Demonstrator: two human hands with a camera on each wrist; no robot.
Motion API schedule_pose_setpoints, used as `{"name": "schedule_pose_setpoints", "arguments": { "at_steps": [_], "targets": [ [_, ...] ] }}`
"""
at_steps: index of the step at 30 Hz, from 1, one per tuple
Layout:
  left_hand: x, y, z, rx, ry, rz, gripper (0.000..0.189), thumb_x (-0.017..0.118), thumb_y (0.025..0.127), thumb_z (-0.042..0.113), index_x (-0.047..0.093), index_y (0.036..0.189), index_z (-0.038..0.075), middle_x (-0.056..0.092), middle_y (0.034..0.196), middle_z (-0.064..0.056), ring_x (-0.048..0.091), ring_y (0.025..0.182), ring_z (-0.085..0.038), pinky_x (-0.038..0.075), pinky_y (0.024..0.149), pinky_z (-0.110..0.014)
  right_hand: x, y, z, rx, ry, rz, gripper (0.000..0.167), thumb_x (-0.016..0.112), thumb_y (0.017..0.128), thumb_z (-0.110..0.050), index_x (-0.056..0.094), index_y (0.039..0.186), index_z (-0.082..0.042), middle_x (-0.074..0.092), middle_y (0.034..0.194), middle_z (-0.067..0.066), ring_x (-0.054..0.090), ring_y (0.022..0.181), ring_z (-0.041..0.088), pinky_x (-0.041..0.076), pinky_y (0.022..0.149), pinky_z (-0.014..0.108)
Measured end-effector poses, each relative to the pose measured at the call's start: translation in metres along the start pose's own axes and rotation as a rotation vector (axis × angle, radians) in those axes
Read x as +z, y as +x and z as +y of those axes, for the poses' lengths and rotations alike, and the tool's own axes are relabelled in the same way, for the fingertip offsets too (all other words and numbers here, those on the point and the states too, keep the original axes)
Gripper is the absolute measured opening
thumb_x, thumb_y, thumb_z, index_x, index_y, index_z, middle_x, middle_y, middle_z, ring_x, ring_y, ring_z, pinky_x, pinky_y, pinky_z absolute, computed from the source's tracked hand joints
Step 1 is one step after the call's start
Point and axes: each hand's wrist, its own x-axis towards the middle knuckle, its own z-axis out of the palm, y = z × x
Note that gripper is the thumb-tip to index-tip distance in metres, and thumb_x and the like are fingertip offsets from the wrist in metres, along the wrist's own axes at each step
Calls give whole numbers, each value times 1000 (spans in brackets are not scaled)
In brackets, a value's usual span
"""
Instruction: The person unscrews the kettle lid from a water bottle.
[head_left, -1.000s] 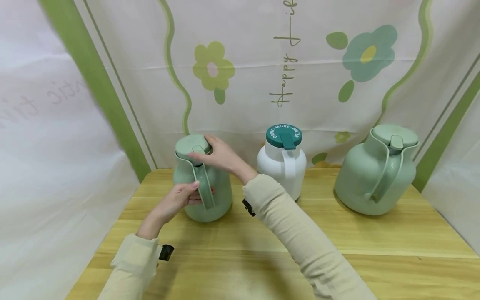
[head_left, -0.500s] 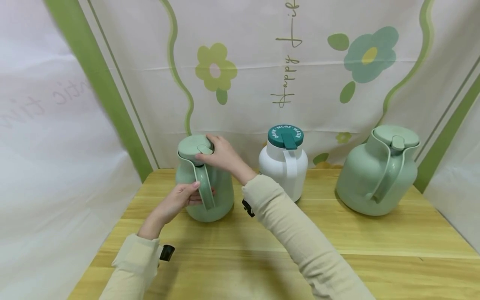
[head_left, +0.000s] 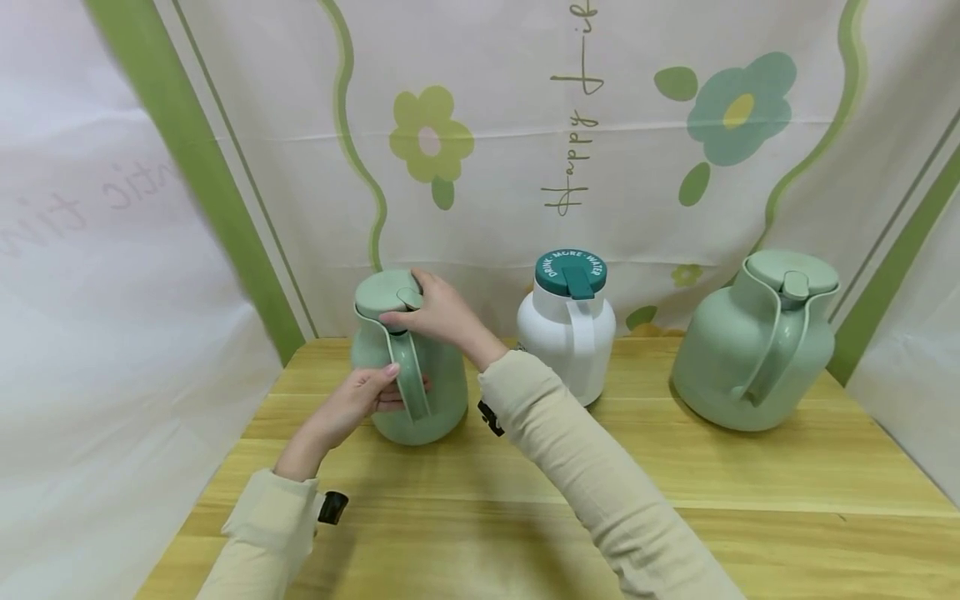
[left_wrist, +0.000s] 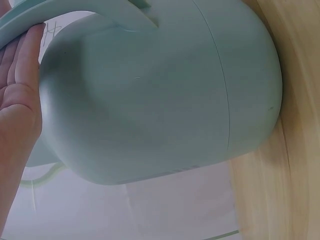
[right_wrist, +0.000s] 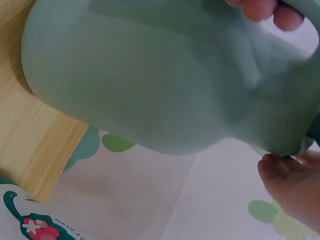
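A pale green jug [head_left: 444,392] stands upright at the left of the table. My left hand [head_left: 348,408] holds its handle [head_left: 409,379], thumb on the near side and fingers behind. In the left wrist view the fingers [left_wrist: 22,65] pass under that handle. From the right, my right hand [head_left: 448,315] grips the jug's round lid [head_left: 381,290], thumb at the near edge and fingers at the far right rim. The lid's tab [head_left: 410,297] points off to the right of the handle. Fingertips [right_wrist: 272,167] touch the jug's neck area in the right wrist view; the lid is mostly out of that view.
A white jug [head_left: 558,333] with a dark green lid [head_left: 570,271] stands just right of my right forearm. Farther right is another pale green jug [head_left: 738,358]. Behind the wooden table [head_left: 600,500] hangs a flowered curtain [head_left: 495,192].
The lid has turned counterclockwise, so its tab moved from above the handle to the right. Since half a second ago my right thumb has slid left along the lid's edge; the left hand stays put.
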Motion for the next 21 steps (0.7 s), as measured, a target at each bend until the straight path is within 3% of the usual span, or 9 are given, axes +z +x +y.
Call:
{"name": "schedule_pose_setpoints", "arguments": {
  "at_steps": [7, 16, 21],
  "targets": [
    [-1, -1, 0, 1, -4, 0, 63, 28, 106, 38, 50, 128, -17, 52, 129, -36, 64, 107, -1, 54, 95, -28, 7, 3, -4, 18, -10, 76, 84, 74, 82, -39, 34, 146, -3, 49, 141, 13, 50, 127, 26, 44, 106, 40],
    [1, 0, 3, -23, 15, 9, 65, 28, 105, 40, 50, 128, -17, 52, 130, -35, 63, 106, 0, 53, 97, -31, 8, 2, -4, 2, 32, 118, 78, 76, 81, -36, 41, 142, -5, 54, 135, 12, 54, 120, 25, 47, 102, 39],
    [0, -1, 2, -19, 16, 4, 65, 27, 105, 40, 50, 128, -16, 53, 130, -35, 64, 106, -1, 53, 97, -30, 9, 3, -4, 20, 71, 127, 81, 76, 81, -36, 38, 145, -5, 49, 141, 12, 50, 126, 26, 45, 106, 40]
  ]
}}
